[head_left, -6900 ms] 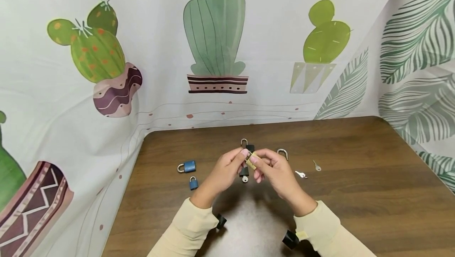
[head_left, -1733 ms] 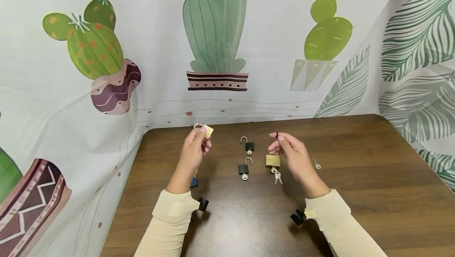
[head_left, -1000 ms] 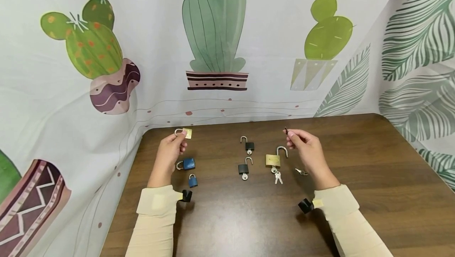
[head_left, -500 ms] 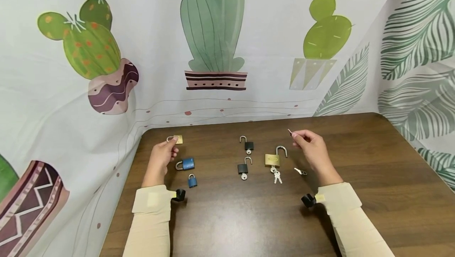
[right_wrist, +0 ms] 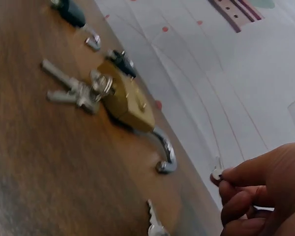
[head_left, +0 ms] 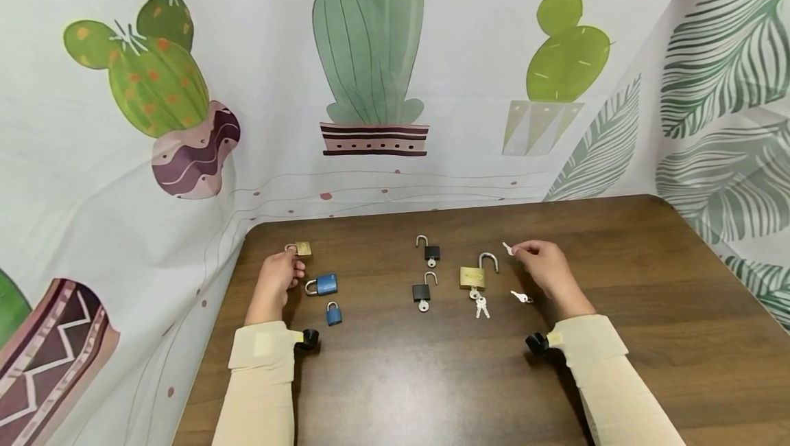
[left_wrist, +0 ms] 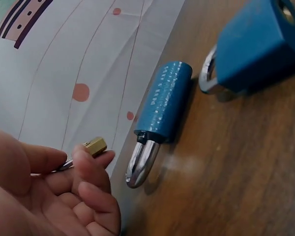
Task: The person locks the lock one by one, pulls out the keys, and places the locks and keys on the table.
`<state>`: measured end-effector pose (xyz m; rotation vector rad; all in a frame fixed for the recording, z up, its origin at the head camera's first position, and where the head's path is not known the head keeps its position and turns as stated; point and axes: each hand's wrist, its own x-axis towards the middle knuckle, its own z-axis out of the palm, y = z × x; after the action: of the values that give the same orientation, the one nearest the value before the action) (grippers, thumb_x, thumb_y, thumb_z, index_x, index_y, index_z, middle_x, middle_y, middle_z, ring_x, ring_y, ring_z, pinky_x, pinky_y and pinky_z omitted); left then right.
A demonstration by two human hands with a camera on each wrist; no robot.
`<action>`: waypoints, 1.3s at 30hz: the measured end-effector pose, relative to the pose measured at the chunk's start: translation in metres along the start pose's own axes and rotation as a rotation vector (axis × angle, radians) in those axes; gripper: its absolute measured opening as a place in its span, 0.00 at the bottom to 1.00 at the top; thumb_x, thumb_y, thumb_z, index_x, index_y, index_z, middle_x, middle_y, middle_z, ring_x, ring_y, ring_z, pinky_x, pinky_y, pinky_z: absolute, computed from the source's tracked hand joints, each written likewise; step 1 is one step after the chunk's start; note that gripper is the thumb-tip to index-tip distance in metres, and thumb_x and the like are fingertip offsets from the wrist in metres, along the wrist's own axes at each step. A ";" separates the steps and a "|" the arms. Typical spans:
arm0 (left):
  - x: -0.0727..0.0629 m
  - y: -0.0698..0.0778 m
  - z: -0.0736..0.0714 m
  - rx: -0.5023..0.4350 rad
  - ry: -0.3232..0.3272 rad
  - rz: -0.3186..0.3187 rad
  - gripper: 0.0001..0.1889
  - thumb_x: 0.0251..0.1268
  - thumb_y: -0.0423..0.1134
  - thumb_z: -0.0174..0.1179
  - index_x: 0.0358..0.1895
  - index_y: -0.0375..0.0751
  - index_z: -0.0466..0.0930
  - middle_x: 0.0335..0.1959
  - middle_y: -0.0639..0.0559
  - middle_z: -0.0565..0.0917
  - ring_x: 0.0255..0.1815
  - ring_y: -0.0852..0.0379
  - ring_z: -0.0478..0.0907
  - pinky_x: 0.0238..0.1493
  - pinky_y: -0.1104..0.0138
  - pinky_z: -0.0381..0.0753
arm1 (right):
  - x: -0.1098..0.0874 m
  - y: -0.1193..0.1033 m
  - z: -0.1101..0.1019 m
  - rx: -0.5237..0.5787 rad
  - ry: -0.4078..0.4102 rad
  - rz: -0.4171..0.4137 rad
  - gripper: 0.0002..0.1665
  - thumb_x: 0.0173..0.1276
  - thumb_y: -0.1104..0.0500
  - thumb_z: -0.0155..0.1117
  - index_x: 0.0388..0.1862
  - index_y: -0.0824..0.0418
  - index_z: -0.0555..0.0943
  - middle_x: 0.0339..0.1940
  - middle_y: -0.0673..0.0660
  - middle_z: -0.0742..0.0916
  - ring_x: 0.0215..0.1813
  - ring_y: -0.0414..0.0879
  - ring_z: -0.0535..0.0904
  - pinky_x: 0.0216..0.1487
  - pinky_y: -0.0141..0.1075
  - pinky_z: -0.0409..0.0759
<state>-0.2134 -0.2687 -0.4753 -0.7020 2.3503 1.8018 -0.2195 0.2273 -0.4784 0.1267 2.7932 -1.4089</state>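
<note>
My left hand (head_left: 280, 276) pinches a small brass padlock (head_left: 304, 248) near its shackle, low over the table's back left. In the left wrist view the padlock's brass body (left_wrist: 95, 146) pokes out past the fingertips. Nearest to that hand lie two blue padlocks, a larger one (head_left: 327, 285) and a smaller one (head_left: 334, 314). Over the right side, my right hand (head_left: 546, 269) holds a small silver key (head_left: 508, 248) between thumb and forefinger, its blade pointing away. The key's head (right_wrist: 217, 174) is partly covered by the fingers.
Mid-table are two black padlocks, one behind (head_left: 433, 252) and one in front (head_left: 422, 293), both with raised shackles and keys inserted. Right of them lies a large brass padlock (head_left: 472, 277), shackle swung open, with a bunch of keys (head_left: 482, 307). Another loose key (head_left: 521, 297) lies near my right hand.
Both hands worked together at the small brass padlock earlier, then parted. The left carried it left and down toward the table; the right took the key right and lowered it.
</note>
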 end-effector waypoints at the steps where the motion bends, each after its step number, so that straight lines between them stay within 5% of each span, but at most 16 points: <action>1: 0.001 0.000 0.000 0.005 -0.004 -0.002 0.24 0.84 0.46 0.34 0.52 0.28 0.73 0.21 0.62 0.74 0.23 0.66 0.71 0.31 0.70 0.71 | 0.001 0.002 0.000 -0.008 -0.009 0.008 0.16 0.74 0.59 0.58 0.48 0.70 0.85 0.35 0.64 0.86 0.31 0.42 0.74 0.32 0.33 0.73; 8: 0.004 -0.004 0.002 0.014 0.019 -0.017 0.24 0.83 0.45 0.35 0.56 0.26 0.73 0.21 0.60 0.73 0.23 0.65 0.71 0.29 0.72 0.74 | 0.003 0.010 0.002 -0.086 -0.057 0.045 0.16 0.72 0.59 0.56 0.45 0.69 0.86 0.26 0.57 0.85 0.25 0.40 0.75 0.28 0.34 0.74; 17: 0.004 -0.005 0.002 -0.025 0.068 -0.011 0.22 0.83 0.44 0.40 0.56 0.25 0.74 0.20 0.58 0.71 0.19 0.66 0.70 0.24 0.75 0.75 | 0.001 0.011 0.002 -0.247 -0.059 0.045 0.17 0.73 0.54 0.58 0.43 0.63 0.88 0.43 0.64 0.88 0.41 0.54 0.79 0.39 0.38 0.72; 30: 0.003 -0.008 0.001 0.016 0.096 0.031 0.21 0.81 0.42 0.47 0.59 0.24 0.76 0.19 0.57 0.76 0.17 0.67 0.75 0.24 0.76 0.80 | 0.003 0.013 0.001 -0.283 -0.060 0.045 0.16 0.71 0.51 0.61 0.38 0.63 0.87 0.35 0.62 0.87 0.39 0.54 0.79 0.38 0.39 0.71; 39: 0.004 -0.012 -0.003 -0.010 0.134 0.027 0.19 0.79 0.40 0.51 0.57 0.24 0.75 0.24 0.53 0.76 0.19 0.67 0.77 0.25 0.74 0.83 | 0.002 0.015 0.000 -0.328 -0.047 0.026 0.17 0.70 0.50 0.62 0.38 0.64 0.85 0.44 0.66 0.88 0.45 0.59 0.81 0.44 0.45 0.75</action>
<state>-0.2116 -0.2752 -0.4861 -0.8207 2.4468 1.8329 -0.2202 0.2367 -0.4905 0.1229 2.9213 -0.9162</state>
